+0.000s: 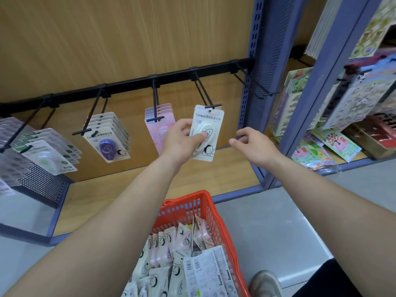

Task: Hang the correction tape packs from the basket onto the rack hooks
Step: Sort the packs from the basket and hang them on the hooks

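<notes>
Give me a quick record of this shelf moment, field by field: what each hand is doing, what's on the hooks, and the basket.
left hand: grips white pack at hook tip
right hand: empty, open beside pack
neighbouring hooks: pink packs, purple packs, green packs
far right hook: bare
red basket: many packs inside

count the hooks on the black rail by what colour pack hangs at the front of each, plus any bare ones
Green front pack: 1 hook
Purple front pack: 1 hook
Pink front pack: 1 hook
White front pack, held by the left hand: 1 hook
Bare hook: 1
Total: 5 hooks. A further hook at the far left edge is cut off and not counted.
</notes>
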Demonstrator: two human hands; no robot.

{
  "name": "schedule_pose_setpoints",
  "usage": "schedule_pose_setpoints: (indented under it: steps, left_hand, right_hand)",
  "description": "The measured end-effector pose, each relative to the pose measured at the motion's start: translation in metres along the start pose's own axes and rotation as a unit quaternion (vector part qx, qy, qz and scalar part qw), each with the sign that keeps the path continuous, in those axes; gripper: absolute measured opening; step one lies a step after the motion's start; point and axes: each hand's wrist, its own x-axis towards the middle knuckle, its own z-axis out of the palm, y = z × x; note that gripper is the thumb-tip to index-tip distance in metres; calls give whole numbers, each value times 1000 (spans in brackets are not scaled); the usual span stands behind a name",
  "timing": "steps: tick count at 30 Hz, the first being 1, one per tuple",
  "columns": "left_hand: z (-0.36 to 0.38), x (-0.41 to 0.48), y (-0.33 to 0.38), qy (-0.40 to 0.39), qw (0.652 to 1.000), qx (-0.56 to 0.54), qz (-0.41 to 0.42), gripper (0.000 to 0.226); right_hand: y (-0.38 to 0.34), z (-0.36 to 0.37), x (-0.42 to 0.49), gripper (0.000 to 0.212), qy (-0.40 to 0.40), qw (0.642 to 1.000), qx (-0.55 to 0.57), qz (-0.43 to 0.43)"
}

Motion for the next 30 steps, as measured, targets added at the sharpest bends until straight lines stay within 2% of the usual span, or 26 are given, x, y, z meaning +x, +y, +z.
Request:
schedule_pose_setpoints:
  steps: [12,17,20,24,26,30]
  left_hand:
    - [7,9,-2,25,999,21,-12,34]
    - [8,11,-1,40,999,13,-14,32]
    - [10,15,0,41,998,46,-7,27]
    - [16,34,4,79,994,76,-16,24]
    - [19,41,4,88,989,114,-27,33]
    - [8,25,-15,61,962,266,-28,68]
  right_hand:
    - [-11,5,-7,62,-34,997,-47,-51]
    - [-9,5,-8,59,-41,996,-53,-54]
    - [-7,5,-8,57,-44,996,-55,-54]
    - [-5,8,-9,52,-55,994,-72,-58]
    - [-5,11,-11,51,-65,992,-86,-62]
    - [-11,18,-16,51,-85,984,-137,-75]
